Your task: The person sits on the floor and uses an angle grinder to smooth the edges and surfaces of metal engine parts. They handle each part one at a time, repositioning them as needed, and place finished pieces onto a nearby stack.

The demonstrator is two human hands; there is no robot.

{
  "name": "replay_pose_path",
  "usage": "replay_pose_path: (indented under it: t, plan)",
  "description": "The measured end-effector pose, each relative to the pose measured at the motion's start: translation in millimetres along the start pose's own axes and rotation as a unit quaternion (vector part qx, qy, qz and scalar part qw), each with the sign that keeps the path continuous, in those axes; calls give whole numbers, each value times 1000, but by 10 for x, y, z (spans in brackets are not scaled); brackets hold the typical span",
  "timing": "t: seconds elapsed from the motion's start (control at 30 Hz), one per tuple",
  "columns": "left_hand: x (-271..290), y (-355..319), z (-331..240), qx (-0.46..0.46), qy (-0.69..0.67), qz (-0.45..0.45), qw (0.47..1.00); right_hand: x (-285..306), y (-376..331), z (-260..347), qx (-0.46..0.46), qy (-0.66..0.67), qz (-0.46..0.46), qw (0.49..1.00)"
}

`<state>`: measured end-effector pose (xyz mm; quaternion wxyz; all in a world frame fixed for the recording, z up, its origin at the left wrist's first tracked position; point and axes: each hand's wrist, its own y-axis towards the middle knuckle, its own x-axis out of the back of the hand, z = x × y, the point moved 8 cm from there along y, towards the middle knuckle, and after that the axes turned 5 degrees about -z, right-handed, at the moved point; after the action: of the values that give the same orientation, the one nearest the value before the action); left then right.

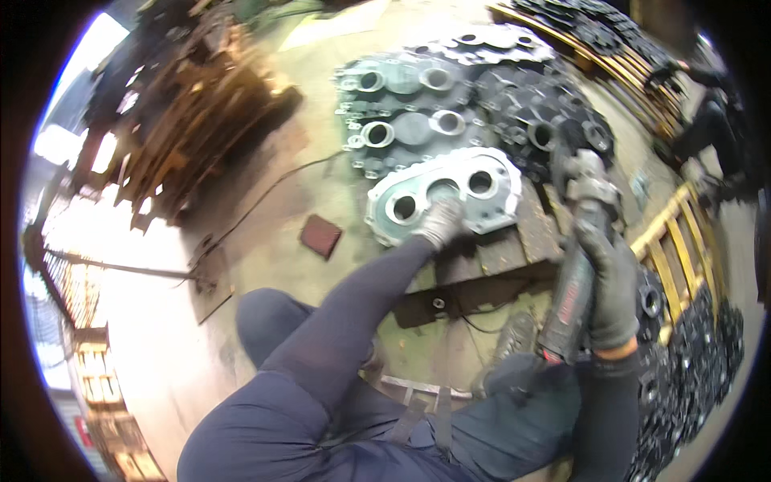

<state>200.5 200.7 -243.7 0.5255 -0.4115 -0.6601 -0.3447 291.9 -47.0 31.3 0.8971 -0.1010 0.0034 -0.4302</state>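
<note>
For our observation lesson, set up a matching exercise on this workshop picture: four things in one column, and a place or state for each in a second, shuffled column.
Things:
1. left hand
2. right hand
3. red-brown pad
4. yellow rack

Places or states:
A. lying alone on the floor
B. to the person's right, beside dark castings
C. resting on the pale metal housing plate
D. gripping the angle grinder

Pairs: 1-C, 2-D, 3-A, 4-B
</note>
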Motion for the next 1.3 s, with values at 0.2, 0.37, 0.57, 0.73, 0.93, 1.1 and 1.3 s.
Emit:
replay_pose_path:
  t: [0.2,0.37,0.57,0.73,0.93,1.1,1.3]
  plan:
    - [-489,-549,279,14,39,74,996,-157,-122,-86,-22,112,-33,993]
    - [-236,-714,-199,-12,68,63,996,33,44,-338,-50,56,22,997]
    - [-119,-785,-106,51,-31,37,998,-149,2,-301,-34,92,19,995]
    - [738,-779,-340,-4,-20,4,1000,-28,94,-397,-39,134,-11,990]
    - [2353,-1024,-359,9,-188,-60,980,-218,-14,-334,-77,226,69,969]
    - [3232,-1130,-207,-1,-389,-155,908,-127,203,-597,-66,219,59,972]
    - [3460,-1075,181,64,-620,-185,759,-284,126,-724,-98,113,91,985]
